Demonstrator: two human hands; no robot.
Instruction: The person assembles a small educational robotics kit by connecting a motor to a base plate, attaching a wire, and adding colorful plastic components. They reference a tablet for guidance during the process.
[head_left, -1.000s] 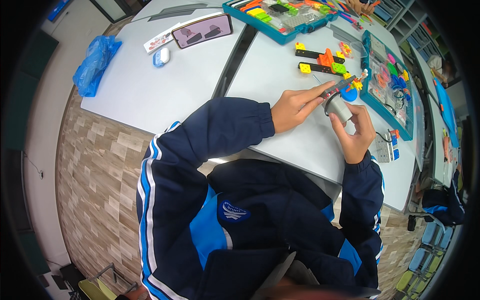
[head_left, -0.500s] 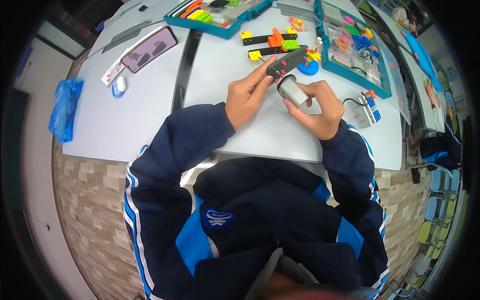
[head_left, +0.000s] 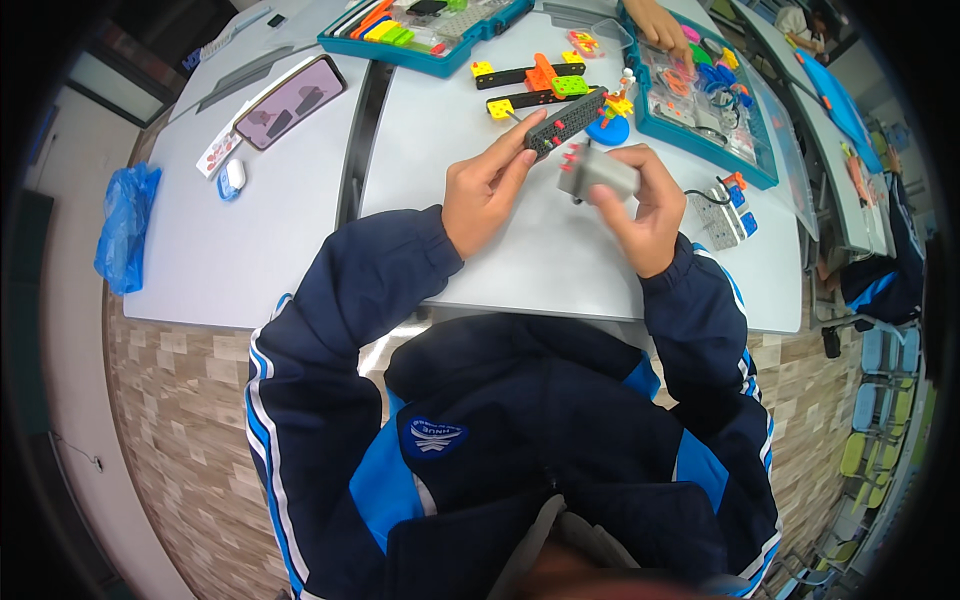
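- Pinching the black beam (head_left: 565,122) by its near end, the left hand (head_left: 487,190) is keeping its grip closed, thumb and forefinger clamped on the strip just above the desk (head_left: 420,150).
- Running up and to the right from that pinch, the beam's long axis is slanting away from the person, its far end reaching toward the blue disc (head_left: 606,131) with a small figure on it.
- Lying just right of and slightly below the beam's middle, the grey block (head_left: 598,173) is sitting in the right hand (head_left: 645,210), whose grip is closed around it, fingers wrapping over the far side and thumb on the near side.
- Showing small red pins on its upper left face, the block is turning that face toward the beam; beam and block look just beside each other, though I cannot tell whether they are touching.
- Being nearer the beam, the left hand is holding it; the right hand is holding the block level with it.
- Coming in from the lower edge, both forearms in dark blue sleeves are bending inward, wrists raised over the desk's near edge.
- Lying further out are orange and black built pieces (head_left: 530,85), a teal parts tray (head_left: 700,90) with another person's hand (head_left: 660,25) in it, and a phone (head_left: 290,100) at far left.
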